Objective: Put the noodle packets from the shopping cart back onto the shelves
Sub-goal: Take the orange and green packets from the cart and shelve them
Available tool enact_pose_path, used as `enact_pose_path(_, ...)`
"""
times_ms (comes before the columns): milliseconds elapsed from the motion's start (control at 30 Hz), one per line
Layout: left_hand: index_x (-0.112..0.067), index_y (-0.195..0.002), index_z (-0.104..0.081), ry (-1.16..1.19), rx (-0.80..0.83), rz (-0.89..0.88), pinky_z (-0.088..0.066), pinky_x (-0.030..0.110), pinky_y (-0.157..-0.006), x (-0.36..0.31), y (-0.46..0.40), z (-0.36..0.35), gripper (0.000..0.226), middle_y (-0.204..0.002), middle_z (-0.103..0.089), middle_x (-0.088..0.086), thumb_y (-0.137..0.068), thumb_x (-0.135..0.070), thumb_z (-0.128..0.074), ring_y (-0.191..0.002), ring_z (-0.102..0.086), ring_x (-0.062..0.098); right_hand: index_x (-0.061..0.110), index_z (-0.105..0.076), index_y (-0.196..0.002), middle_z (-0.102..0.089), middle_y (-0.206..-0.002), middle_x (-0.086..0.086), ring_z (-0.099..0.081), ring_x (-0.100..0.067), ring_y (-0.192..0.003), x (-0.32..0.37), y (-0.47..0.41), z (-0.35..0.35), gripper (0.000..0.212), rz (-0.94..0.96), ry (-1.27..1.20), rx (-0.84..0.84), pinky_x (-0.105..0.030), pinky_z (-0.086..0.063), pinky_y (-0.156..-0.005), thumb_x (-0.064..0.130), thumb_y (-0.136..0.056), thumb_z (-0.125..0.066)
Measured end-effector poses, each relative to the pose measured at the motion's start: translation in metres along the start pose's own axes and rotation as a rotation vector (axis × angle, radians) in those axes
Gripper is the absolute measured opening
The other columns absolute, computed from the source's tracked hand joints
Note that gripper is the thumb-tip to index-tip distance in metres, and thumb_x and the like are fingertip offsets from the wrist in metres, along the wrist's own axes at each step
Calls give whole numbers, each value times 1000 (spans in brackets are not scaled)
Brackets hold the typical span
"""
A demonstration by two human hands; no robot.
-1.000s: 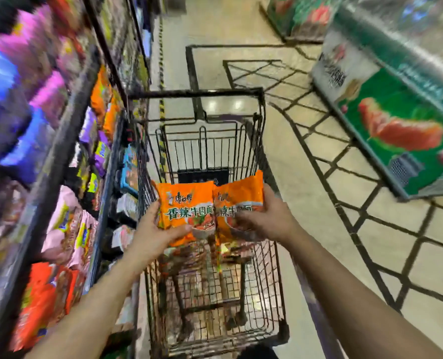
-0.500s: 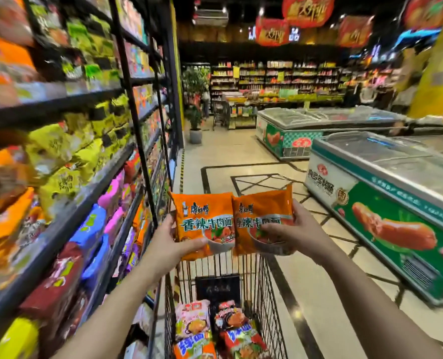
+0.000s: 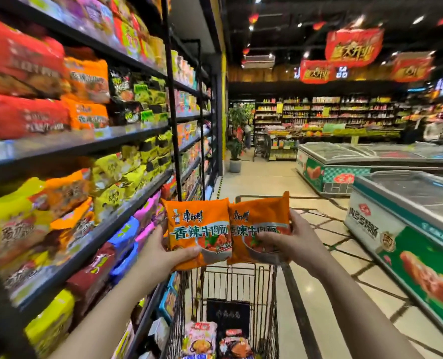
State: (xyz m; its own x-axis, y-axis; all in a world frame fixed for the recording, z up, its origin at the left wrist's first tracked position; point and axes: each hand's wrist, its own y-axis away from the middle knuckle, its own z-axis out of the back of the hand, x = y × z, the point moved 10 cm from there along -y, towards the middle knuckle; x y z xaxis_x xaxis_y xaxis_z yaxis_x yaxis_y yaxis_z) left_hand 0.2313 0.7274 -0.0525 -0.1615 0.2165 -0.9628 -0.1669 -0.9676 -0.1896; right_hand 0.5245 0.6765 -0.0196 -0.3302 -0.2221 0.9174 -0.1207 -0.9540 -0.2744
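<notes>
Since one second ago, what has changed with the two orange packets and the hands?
The two orange noodle packets rose from just above the shopping cart basket to well over its front rim, with the shelves now in view. The left hand and right hand each still grip one packet, side by side. More packets remain in the cart.

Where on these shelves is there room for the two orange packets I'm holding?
No bare shelf patch shows; the shelves look packed, though blurred. Matching orange packs sit between red packs and black-green packs. The cart has open room near its front end.
</notes>
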Motion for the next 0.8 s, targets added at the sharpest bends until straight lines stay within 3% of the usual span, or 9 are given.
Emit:
enact_pose_path(100, -29, -123, -52, 39, -66, 16, -60, 23, -72, 1, 30, 6, 71, -114, -74, -1, -65, -19, -92, -99, -74, 17, 36, -56, -123, -72, -108, 10, -73, -1, -92, 3, 11, -5, 57, 30, -34, 53, -20, -59, -65, 28, -77, -88)
enact_pose_path(233, -30, -127, -53, 42, -145, 50, -60, 39, -89, 7, 80, 26, 78, -116, -76, -1, -62, -16, -95, -101, -75, 17, 40, -57, -119, -74, -109, 10, -74, -6, -94, 6, 30, -23, 55, 51, -84, 148, -28, -63, -74, 27, -77, -89)
enact_pose_path(367, -27, -133, -47, 6, -254, 65, -58, 17, -70, 1, 137, 53, 76, -117, -73, -3, -73, -3, -87, -94, -74, 6, 39, -59, -121, -75, -110, 10, -75, -12, -96, 7, 47, -53, 54, 55, -135, 253, -38, -63, -83, 29, -76, -89)
enact_pose_path(500, -26, -135, -48, -45, -365, 109, -57, 16, -70, 6, 200, 86, 84, -112, -75, -3, -65, -20, -94, -97, -74, 9, 31, -61, -122, -77, -109, 6, -76, -16, -96, 16, 70, -91, 52, 53, -205, 353, -38, -62, -82, 24, -77, -88)
enact_pose_path(567, -23, -133, -49, -48, -437, 121, -57, 16, -69, 3, 236, 104, 81, -109, -76, -3, -66, -13, -93, -94, -74, 7, 25, -62, -122, -78, -108, 2, -76, -18, -94, 25, 86, -114, 50, 44, -255, 412, -36, -62, -80, 17, -79, -86)
enact_pose_path(633, -22, -131, -51, -36, -472, 139, -59, 21, -71, 1, 268, 117, 74, -110, -76, 0, -70, -3, -89, -95, -75, 11, 22, -63, -121, -78, -107, 1, -76, -20, -95, 35, 101, -135, 49, 49, -275, 461, -39, -61, -83, 12, -79, -86)
enact_pose_path(733, -29, -130, -52, -25, -542, 141, -60, 39, -90, -12, 319, 141, 85, -118, -75, -1, -60, -22, -99, -108, -72, 23, 19, -64, -118, -79, -105, -1, -77, -22, -93, 57, 130, -168, 46, 70, -314, 549, -37, -60, -81, 9, -79, -85)
enact_pose_path(800, -32, -128, -54, -12, -608, 129, -58, 41, -91, -23, 356, 156, 84, -118, -75, -2, -58, -22, -98, -109, -72, 23, 19, -65, -115, -80, -101, 0, -77, -20, -90, 75, 151, -186, 42, 84, -347, 602, -28, -60, -73, 5, -80, -83)
